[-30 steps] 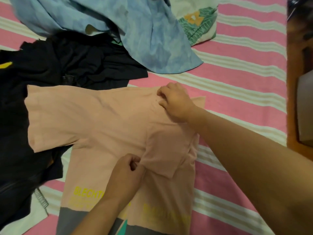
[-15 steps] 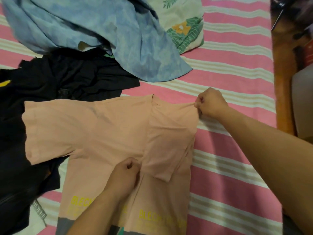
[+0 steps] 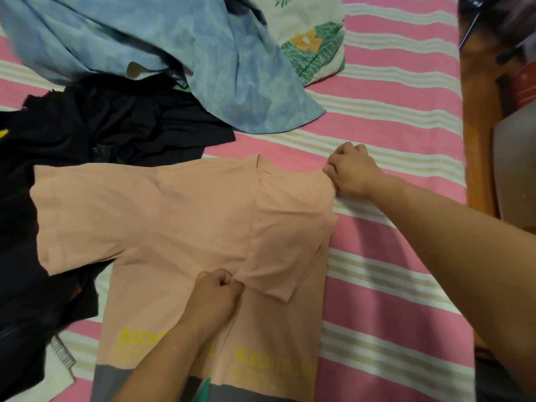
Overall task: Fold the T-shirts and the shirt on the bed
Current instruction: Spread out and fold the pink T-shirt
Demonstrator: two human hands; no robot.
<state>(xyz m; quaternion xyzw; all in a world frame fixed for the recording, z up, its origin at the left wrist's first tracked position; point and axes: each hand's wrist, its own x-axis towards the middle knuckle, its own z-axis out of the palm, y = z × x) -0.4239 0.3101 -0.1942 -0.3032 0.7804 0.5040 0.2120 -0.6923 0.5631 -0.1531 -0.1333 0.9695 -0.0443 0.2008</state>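
Over on the left a heap of black clothes [image 3: 87, 146] lay under the edge of a blue shirt [image 3: 179, 53], and the peach T-shirt [image 3: 162, 216] was spread flat on the striped bed [image 3: 391, 117], its left sleeve lapping the dark pile. The left hand [image 3: 216, 297] pinched the cloth at mid-chest, where the right sleeve had been folded in. Further right, the right hand [image 3: 352, 169] had its fingers curled at the shoulder corner, apparently gripping the fabric there, though the fingertips were hidden.
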